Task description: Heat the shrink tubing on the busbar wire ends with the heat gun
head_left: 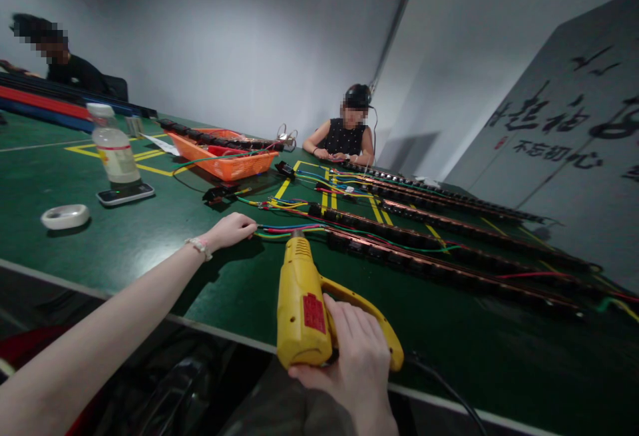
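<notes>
My right hand (357,349) is wrapped round the handle of a yellow heat gun (302,303) with a red label. Its metal nozzle points away from me at a bundle of coloured wires (284,229). The left ends of these wires are pinched in my left hand (230,231), which wears a bracelet. To the right, the wires run into a long dark strip with copper-coloured bars (399,264). A second such strip (379,224) lies just behind it, with its own wires reaching left. My left fingertips partly hide the wire ends.
An orange basket (219,168) with dark strips across it stands at the back. A bottle (116,150), a phone (124,194) and a white oval object (64,217) are on the left. More strips (449,223) lie to the right. Two people sit beyond. A black cord (449,386) trails right.
</notes>
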Demonstrator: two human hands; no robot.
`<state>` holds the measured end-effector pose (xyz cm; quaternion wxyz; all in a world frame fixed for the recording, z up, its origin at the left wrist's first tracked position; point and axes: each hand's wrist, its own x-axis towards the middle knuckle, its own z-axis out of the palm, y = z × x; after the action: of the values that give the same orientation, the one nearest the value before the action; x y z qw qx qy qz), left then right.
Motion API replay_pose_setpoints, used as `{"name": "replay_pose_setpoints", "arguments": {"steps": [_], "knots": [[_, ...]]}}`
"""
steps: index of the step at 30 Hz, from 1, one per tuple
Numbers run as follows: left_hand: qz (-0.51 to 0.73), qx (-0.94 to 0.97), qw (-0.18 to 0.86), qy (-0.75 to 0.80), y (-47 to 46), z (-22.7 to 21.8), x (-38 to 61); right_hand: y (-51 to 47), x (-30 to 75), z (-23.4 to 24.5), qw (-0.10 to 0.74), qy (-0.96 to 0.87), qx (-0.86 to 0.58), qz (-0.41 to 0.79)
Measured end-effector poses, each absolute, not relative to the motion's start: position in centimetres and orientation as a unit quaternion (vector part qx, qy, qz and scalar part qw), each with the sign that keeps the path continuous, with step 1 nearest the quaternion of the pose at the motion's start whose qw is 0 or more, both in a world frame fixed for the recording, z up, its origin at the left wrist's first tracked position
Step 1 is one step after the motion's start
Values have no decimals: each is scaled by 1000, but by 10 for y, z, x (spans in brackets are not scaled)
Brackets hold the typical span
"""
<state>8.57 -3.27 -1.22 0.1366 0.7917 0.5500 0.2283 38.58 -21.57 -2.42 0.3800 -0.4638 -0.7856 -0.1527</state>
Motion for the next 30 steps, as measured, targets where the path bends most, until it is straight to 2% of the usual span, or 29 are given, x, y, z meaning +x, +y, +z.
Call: {"name": "replay_pose_setpoints", "arguments": {"steps": [8,17,24,30], "knots": [[235,784,151,554,-36,-9,88,-211,407,-21,360,-771,-486,-200],[231,785,144,557,-34,-10,89,-224,410,-2,286,-781,-546,-98],[243,776,149,562,-34,-9,90,-227,403,-5,284,-771,-558,-113],[245,783,141,554,-31,-13,88,-236,377,-5,318,-778,-532,-104]]}}
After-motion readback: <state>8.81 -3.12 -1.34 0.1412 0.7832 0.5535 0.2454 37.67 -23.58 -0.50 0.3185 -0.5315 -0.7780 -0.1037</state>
